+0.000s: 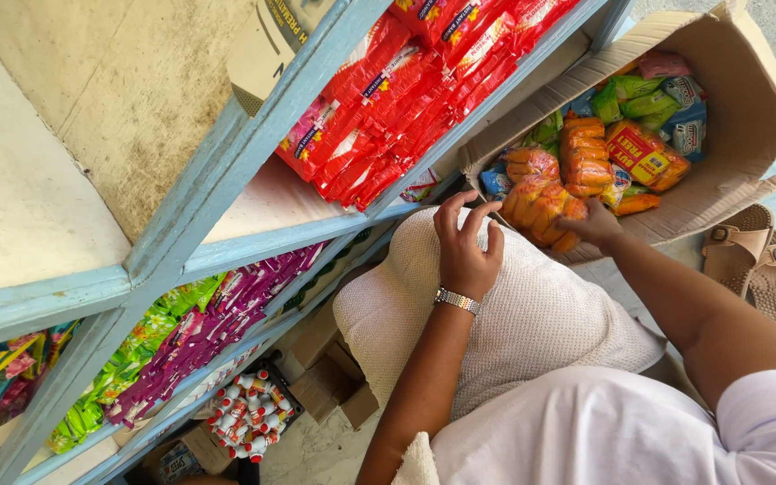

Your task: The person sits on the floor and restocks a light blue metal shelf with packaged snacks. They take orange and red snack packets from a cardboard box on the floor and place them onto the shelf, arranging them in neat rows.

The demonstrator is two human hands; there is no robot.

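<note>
The bundle of orange snack packets (541, 208) sits at the near lip of the open cardboard box (747, 108), at about one o'clock from the person's lap. It looks light, soft and crinkly, best gripped around its middle. The right hand (596, 224) closes on its lower end; the left hand (464, 247), fingers spread and empty, touches its left edge, resting over the pale knitted cloth (532, 314).

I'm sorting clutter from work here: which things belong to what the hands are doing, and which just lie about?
In hand:
right hand, its grip on the orange packet bundle
left hand, open beside the bundle
cardboard box holding more packets

Lying about:
red packets on the blue shelf
purple and green sachets
small bottles
sandals
</note>
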